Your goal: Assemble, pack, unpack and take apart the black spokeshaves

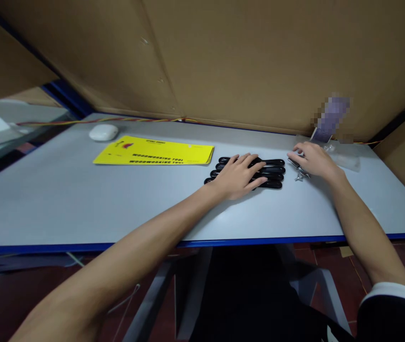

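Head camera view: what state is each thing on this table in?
Black tools: side by side, partly covered
Left hand: spread over them
Metal pieces: loose
Right hand: curled at these; grip unclear
Yellow sheets: flat, overlapping
White rounded object: lying apart

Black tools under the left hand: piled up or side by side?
Side by side: the black tools show four handle ends in a row past the left hand.

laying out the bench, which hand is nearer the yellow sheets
Left. The left hand rests on the black tools, right of the yellow sheets; the right hand is farther off, at small metal parts.
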Motion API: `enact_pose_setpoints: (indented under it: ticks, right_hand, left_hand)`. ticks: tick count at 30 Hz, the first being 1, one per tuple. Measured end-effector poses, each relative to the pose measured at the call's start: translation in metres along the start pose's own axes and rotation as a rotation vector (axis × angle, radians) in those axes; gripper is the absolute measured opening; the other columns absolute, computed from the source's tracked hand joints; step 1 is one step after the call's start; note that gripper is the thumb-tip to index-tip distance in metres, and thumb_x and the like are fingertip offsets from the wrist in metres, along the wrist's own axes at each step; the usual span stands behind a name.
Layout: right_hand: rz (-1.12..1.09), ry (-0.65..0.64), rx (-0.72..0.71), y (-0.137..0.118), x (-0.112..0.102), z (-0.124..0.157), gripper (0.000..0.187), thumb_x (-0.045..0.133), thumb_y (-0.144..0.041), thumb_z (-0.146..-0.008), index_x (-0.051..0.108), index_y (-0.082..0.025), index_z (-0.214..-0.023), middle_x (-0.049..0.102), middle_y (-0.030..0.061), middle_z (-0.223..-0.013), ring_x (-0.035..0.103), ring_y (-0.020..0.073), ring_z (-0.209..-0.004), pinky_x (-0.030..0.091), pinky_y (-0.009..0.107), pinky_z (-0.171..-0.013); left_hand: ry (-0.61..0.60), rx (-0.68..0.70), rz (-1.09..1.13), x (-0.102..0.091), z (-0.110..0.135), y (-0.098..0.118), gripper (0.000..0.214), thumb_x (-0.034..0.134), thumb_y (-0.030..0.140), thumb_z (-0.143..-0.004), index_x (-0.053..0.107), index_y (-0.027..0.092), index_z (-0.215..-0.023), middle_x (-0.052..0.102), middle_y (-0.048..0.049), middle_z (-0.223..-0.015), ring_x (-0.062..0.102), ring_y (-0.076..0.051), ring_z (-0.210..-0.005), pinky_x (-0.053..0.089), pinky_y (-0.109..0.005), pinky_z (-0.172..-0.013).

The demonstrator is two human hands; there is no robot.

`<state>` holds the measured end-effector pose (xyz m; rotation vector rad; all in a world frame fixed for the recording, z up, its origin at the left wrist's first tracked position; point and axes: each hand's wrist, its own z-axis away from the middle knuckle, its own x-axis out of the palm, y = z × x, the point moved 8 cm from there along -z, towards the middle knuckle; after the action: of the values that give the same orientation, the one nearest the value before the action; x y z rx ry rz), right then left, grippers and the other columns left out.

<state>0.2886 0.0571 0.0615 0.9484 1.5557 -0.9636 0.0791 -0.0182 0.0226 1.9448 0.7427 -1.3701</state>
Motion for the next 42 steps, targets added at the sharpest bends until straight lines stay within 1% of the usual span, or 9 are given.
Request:
enact_pose_setpoints:
  ticks: [6,10,16,22,26,30,33,36,42]
  right_hand:
    - [0.031,-0.063,0.044,0.004,0.0,0.002,0.039,0.057,-0.045,-0.101,0.074,-0.018,-0.122,0.078,0.0147,-0.12,0.072,0.0331,-0.106,0.052,0.044,-0.087]
    - [0.049,-0.089,0.037,0.005,0.003,0.003,0.039,0.062,-0.042,-0.097,0.073,-0.018,-0.127,0.078,0.0135,-0.122,0.072,0.0331,-0.108,0.052,0.043,-0.088]
    - [0.083,-0.09,0.031,0.001,0.004,0.003,0.039,0.064,-0.036,-0.096,0.072,-0.019,-0.129,0.077,0.0134,-0.126,0.071,0.0344,-0.112,0.053,0.044,-0.088]
    - [0.047,-0.06,0.019,0.002,0.004,0.001,0.038,0.064,-0.031,-0.093,0.073,-0.018,-0.127,0.076,0.016,-0.124,0.071,0.0342,-0.109,0.054,0.045,-0.089]
    - [-0.029,-0.051,0.016,0.008,0.009,-0.002,0.039,0.066,-0.03,-0.089,0.073,-0.017,-0.125,0.077,0.0151,-0.119,0.071,0.032,-0.106,0.053,0.043,-0.091]
    - [-0.09,-0.004,0.022,0.007,0.006,-0.003,0.039,0.069,-0.028,-0.083,0.072,-0.018,-0.121,0.075,0.0144,-0.119,0.069,0.0324,-0.108,0.052,0.044,-0.094]
    - [-0.132,0.141,-0.036,-0.01,-0.011,0.001,0.036,0.07,-0.027,-0.081,0.072,-0.019,-0.117,0.071,0.0149,-0.118,0.068,0.0325,-0.108,0.052,0.045,-0.095]
    - [-0.259,0.211,-0.178,-0.048,-0.024,0.012,0.034,0.068,-0.027,-0.085,0.069,-0.023,-0.119,0.071,0.0119,-0.117,0.068,0.0306,-0.107,0.053,0.045,-0.095]
    - [-0.353,0.035,-0.616,-0.137,-0.006,0.048,0.034,0.064,-0.022,-0.091,0.067,-0.022,-0.124,0.07,0.0121,-0.125,0.068,0.0287,-0.11,0.057,0.046,-0.097]
  left_hand:
    - [0.09,-0.009,0.018,-0.017,-0.001,-0.006,0.05,0.034,0.04,-0.108,0.066,0.018,-0.141,0.066,-0.0145,-0.144,0.06,-0.033,-0.135,0.044,-0.054,-0.117]
    - [0.098,-0.097,-0.099,-0.027,-0.002,-0.026,0.048,0.034,0.034,-0.106,0.069,0.018,-0.134,0.071,-0.0149,-0.132,0.065,-0.034,-0.126,0.048,-0.053,-0.11]
    - [0.042,-0.162,-0.148,-0.022,-0.003,-0.049,0.047,0.034,0.032,-0.106,0.071,0.017,-0.131,0.072,-0.0167,-0.129,0.066,-0.035,-0.12,0.051,-0.054,-0.104]
    - [0.03,-0.154,-0.048,-0.013,-0.002,-0.046,0.05,0.034,0.036,-0.106,0.067,0.016,-0.137,0.066,-0.0169,-0.137,0.066,-0.035,-0.119,0.053,-0.055,-0.104]
    - [0.134,-0.142,0.0,-0.02,-0.001,-0.042,0.049,0.04,0.036,-0.103,0.066,0.017,-0.139,0.059,-0.0188,-0.146,0.064,-0.037,-0.124,0.054,-0.057,-0.103]
    - [0.25,-0.096,0.083,-0.03,0.001,-0.035,0.046,0.038,0.03,-0.102,0.069,0.018,-0.134,0.066,-0.0155,-0.134,0.066,-0.031,-0.116,0.056,-0.05,-0.099]
    - [0.325,-0.067,0.144,-0.037,0.002,-0.03,0.045,0.036,0.028,-0.101,0.073,0.016,-0.123,0.072,-0.0135,-0.116,0.068,-0.029,-0.107,0.056,-0.044,-0.094]
    - [0.379,-0.062,0.219,-0.04,0.003,-0.029,0.043,0.037,0.026,-0.098,0.074,0.015,-0.116,0.074,-0.009,-0.095,0.069,-0.025,-0.092,0.054,-0.039,-0.086]
    - [0.478,-0.101,0.361,-0.043,0.007,-0.035,0.038,0.041,0.026,-0.094,0.074,0.015,-0.11,0.069,-0.0008,-0.071,0.063,-0.018,-0.065,0.047,-0.031,-0.068]
